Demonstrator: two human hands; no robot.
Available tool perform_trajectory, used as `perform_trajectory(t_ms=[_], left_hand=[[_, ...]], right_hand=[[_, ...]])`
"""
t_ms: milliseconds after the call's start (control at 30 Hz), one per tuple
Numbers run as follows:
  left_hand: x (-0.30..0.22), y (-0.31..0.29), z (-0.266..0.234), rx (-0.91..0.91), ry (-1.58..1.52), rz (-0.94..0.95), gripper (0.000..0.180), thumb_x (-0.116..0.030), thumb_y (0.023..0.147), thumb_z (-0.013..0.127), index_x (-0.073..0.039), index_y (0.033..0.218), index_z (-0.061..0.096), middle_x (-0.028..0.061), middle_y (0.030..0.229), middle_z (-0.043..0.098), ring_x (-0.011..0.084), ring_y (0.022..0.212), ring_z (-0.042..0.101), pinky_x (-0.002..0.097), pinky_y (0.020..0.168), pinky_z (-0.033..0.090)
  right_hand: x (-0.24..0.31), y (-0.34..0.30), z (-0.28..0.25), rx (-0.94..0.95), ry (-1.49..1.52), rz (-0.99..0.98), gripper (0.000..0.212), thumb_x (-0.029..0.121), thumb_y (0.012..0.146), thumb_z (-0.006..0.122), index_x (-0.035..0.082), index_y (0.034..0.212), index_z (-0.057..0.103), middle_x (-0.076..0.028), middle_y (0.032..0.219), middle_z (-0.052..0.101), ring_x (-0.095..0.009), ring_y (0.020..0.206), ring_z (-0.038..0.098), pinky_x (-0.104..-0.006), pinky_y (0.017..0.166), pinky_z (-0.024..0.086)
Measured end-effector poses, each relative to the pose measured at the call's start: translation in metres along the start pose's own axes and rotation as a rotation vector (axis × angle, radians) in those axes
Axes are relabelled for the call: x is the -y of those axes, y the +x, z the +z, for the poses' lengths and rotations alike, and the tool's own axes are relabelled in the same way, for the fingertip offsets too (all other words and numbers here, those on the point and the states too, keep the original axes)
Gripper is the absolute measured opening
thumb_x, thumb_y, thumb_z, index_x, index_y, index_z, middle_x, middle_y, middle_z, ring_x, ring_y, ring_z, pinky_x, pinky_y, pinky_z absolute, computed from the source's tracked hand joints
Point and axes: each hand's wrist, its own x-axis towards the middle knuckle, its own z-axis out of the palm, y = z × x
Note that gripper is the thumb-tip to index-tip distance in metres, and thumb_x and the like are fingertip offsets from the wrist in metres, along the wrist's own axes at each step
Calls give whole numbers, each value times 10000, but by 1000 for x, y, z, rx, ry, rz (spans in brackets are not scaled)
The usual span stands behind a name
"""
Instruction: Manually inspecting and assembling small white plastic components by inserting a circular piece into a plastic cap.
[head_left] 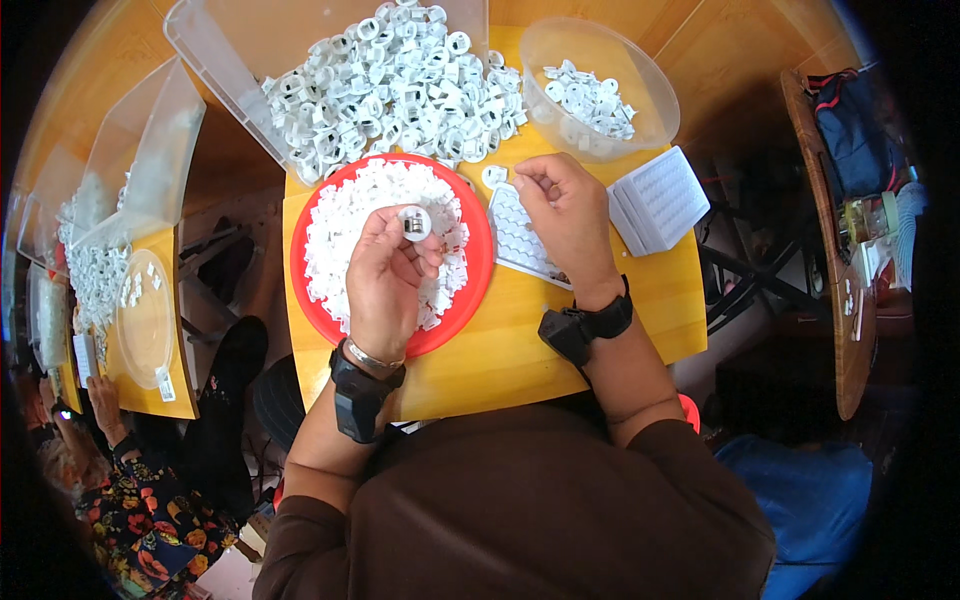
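Observation:
My left hand (385, 275) is held palm up over a red round tray (478, 300) heaped with small white plastic pieces (335, 225). Its thumb and fingers grip a round white plastic part (415, 222) with metal contacts in its middle. To its right, my right hand (568, 212) has thumb and forefinger pinched together; whatever is between them is too small or hidden to make out. Under and beside that hand lies a white tray (515, 236) with rows of small shapes, partly covered by it. One loose round white part (494, 176) sits at this tray's far end.
A clear bin (230, 85) of round white parts spills toward the red tray. A clear tub (650, 110) holds several more. White trays (662, 200) are stacked at right. At far left, another person's hand (104, 408) rests at a second table (180, 350).

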Motion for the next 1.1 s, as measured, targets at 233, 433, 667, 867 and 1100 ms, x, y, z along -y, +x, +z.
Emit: perform_trajectory(t_ms=[233,433,667,867,1100], left_hand=[[-3,3,-9,-39,-62,27,229,-219,996,409,-39,1065,532,82,831,622,153,742,570,277,672,460],[-1,3,-9,-16,-76,24,239,-232,987,423,-38,1072,534,88,832,625,163,739,571,278,665,457],[-3,2,-5,-45,-82,20,218,-228,987,419,-45,1037,527,93,818,624,173,719,574,282,659,458],[-4,1,-3,-34,-69,-12,214,-227,988,414,-46,1037,518,94,819,624,169,708,569,280,657,458],[2,1,-4,102,5,-116,199,-195,985,418,-28,1046,507,105,850,635,152,689,571,254,638,460]], right_hand=[[7,-14,17,311,-254,-427,126,81,732,680,39,850,670,-94,868,593,-293,879,546,-401,796,459],[17,-20,29,334,-386,-503,134,85,683,710,32,797,662,-86,911,556,-274,928,503,-373,838,438],[8,-21,37,261,-405,-532,81,102,707,702,43,735,654,-69,876,560,-264,918,505,-372,825,433],[4,-15,30,208,-76,-320,84,90,799,668,7,792,663,-87,806,619,-257,800,559,-366,744,458],[0,-17,29,322,460,130,118,85,864,625,-16,920,651,-105,820,657,-151,747,604,-288,705,478]])
